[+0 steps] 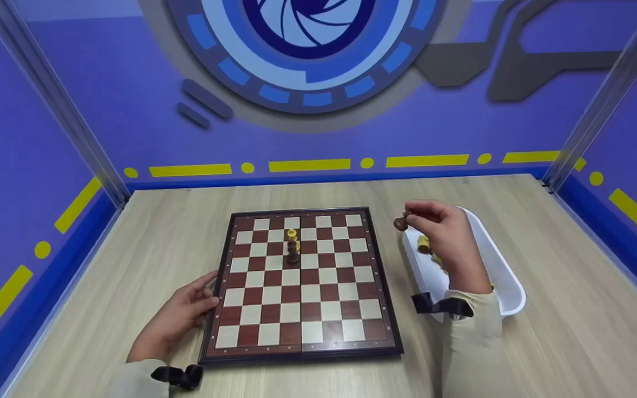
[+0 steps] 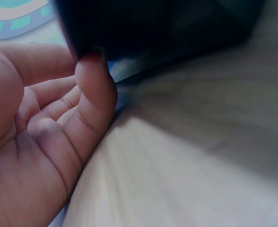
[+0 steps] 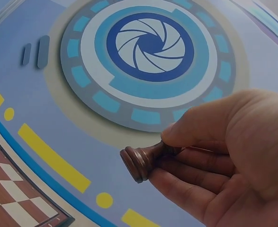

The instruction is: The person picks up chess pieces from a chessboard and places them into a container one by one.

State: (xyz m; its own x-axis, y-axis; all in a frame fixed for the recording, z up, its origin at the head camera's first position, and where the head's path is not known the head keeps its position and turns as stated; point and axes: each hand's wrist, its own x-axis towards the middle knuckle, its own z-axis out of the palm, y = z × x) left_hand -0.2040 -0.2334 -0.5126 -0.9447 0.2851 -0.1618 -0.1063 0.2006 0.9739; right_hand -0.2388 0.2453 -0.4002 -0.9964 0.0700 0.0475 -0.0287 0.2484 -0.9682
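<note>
My right hand (image 1: 448, 243) pinches a dark brown chess piece (image 3: 141, 163) between thumb and fingers, above the left rim of a white tray. The piece is tipped sideways with its round base pointing left; its head is hidden in the fingers. At the left edge of the chessboard (image 1: 329, 312), my left hand (image 1: 177, 312) grips the frame, thumb at the border and other fingers curled along the side. Toward the board's far half, a yellow chess piece (image 1: 292, 234) and a dark chess piece (image 1: 293, 258) stand among a tight line of pieces.
The white tray (image 1: 509, 282) stands right of the board, partly covered by the right forearm. Several chess pieces lie in it, a yellow one (image 1: 423, 244) among them. Blue-purple printed panels (image 1: 318, 146) enclose the wooden table (image 1: 163, 237) at the back and sides.
</note>
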